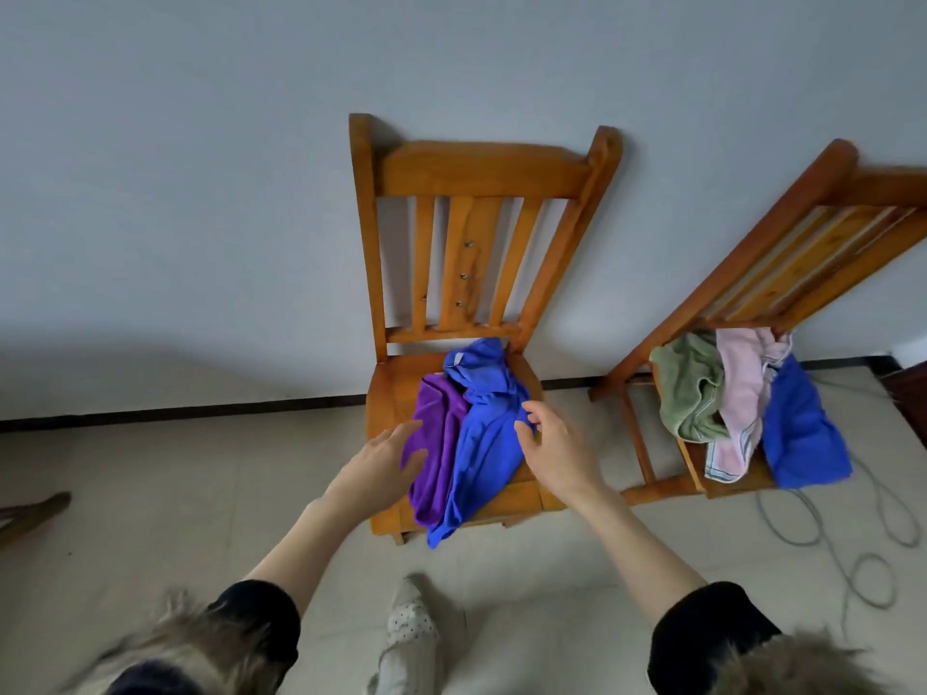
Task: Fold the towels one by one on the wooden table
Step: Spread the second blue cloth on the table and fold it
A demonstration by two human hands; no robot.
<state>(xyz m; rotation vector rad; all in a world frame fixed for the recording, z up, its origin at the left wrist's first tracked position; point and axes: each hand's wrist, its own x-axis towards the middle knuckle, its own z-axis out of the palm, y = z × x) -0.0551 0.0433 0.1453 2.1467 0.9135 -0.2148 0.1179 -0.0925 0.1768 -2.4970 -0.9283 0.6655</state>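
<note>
Both hands [471, 451] hover over 2 towels [466, 443].

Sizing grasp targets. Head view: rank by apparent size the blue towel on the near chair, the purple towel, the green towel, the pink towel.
1. blue towel, largest
2. purple towel
3. green towel and pink towel: look alike, both crumpled and overlapping on the farther chair, so unranked.

Before us a purple towel [439, 443] and royal-blue towel [484, 443] on our orange-brown wooden chair [481, 173], beside it — sage-green towel [689, 393], pale pink towel [740, 393], another blue towel [797, 433] — our black sleeves [261, 619], white polka-dotted slipper [409, 619].
</note>
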